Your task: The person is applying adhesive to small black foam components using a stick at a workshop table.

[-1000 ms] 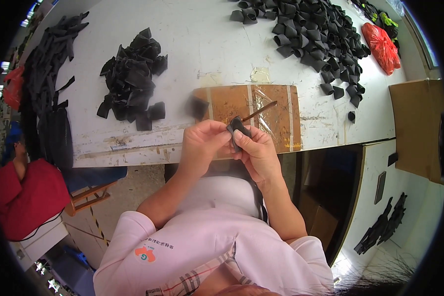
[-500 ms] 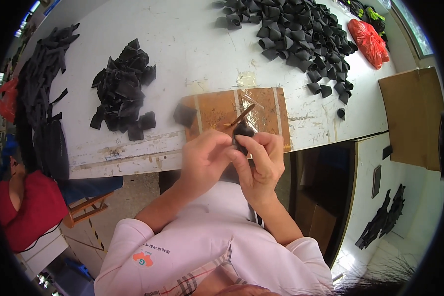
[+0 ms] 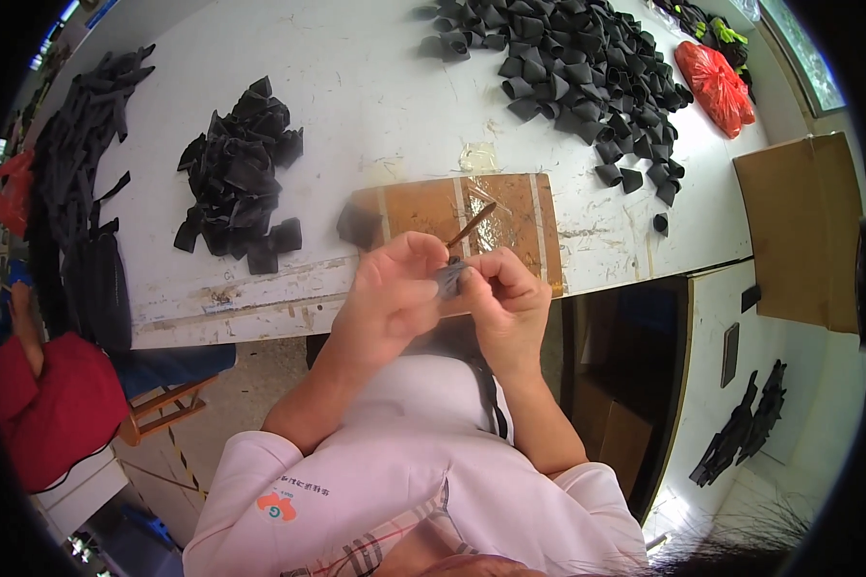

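Observation:
Between my hands, above the front of a brown board (image 3: 409, 207), is a small piece of dark grey fabric (image 3: 449, 280). My right hand (image 3: 506, 303) pinches its right side between thumb and fingers. Against the left side of the piece is my left hand (image 3: 385, 298), curved and smeared by motion, so its grip does not show clearly. A thin brown stick (image 3: 476, 221) lies slanted on the board, just beyond my fingers. One flat black fabric piece (image 3: 359, 224) rests at the board's left edge.
Black fabric pieces form a pile (image 3: 241, 163) on the left, and rolled black loops a larger heap (image 3: 577, 67) at the far right. Long black strips (image 3: 82, 125) lie far left. A red bag (image 3: 717, 88) and cardboard box (image 3: 803, 231) stand right. A person in red (image 3: 58, 409) sits left.
The fabric piece has turned and shows a lighter grey face. My left hand has shifted slightly, with its fingers raised and moving. The seated person's arm has also moved.

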A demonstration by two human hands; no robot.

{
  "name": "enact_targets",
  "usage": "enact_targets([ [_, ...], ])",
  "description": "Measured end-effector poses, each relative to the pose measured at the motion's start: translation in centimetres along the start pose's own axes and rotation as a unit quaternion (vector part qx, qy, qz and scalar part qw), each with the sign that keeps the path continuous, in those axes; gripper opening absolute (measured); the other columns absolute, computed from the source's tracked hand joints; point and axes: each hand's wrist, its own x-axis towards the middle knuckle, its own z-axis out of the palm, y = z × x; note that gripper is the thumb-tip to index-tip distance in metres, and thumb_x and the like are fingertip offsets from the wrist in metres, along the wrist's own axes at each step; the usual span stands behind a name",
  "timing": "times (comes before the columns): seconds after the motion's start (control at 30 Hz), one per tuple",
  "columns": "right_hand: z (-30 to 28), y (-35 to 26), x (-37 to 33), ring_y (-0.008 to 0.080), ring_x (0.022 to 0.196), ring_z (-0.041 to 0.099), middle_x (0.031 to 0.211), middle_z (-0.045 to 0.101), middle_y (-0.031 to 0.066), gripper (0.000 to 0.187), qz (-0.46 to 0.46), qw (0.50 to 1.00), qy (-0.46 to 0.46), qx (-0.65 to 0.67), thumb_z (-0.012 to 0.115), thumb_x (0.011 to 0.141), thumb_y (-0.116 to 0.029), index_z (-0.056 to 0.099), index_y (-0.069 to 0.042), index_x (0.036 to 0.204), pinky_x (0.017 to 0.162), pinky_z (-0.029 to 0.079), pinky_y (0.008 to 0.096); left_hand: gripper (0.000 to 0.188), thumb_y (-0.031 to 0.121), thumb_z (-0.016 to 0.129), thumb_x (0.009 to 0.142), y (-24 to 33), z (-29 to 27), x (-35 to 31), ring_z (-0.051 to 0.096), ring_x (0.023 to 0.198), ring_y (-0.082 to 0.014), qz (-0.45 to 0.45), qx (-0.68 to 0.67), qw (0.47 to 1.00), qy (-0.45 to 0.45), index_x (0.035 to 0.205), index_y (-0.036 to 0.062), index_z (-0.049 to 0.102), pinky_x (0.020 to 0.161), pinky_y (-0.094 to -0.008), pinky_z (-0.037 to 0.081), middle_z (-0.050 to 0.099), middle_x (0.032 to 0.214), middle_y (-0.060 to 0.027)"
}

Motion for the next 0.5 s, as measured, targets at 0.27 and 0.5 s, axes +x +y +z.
enact_targets([
  [0.27,-1.4,-1.3,1.0,0.0029,0.056,0.037,0.067,0.046,-0.0036,0.019,0.268,0.834,-0.159,0.455,0.054,0.085,-0.02,0.052,-0.005,0.074,0.046,0.029,0.0163,0.016,-0.008,0.047,0.077,-1.7,2.1,0.2,0.056,0.056,-0.0112,0.234,0.347,0.903,0.102,0.089,0.0008,0.052,0.049,-0.0198,0.046,0.059,0.082,-0.0088],
  [0.5,-2.4,-6.8,6.3,0.0006,0.054,0.036,0.062,0.044,-0.0057,0.029,0.079,0.945,-0.235,0.211,0.053,0.087,-0.029,0.053,-0.004,0.073,0.045,0.027,0.0154,0.02,-0.001,0.042,0.084,2.6,3.8,2.5,0.029,0.029,-0.0026,-0.064,-0.228,0.952,-0.194,0.104,-0.0033,0.042,0.026,-0.0171,0.019,0.055,0.084,-0.0183],
])
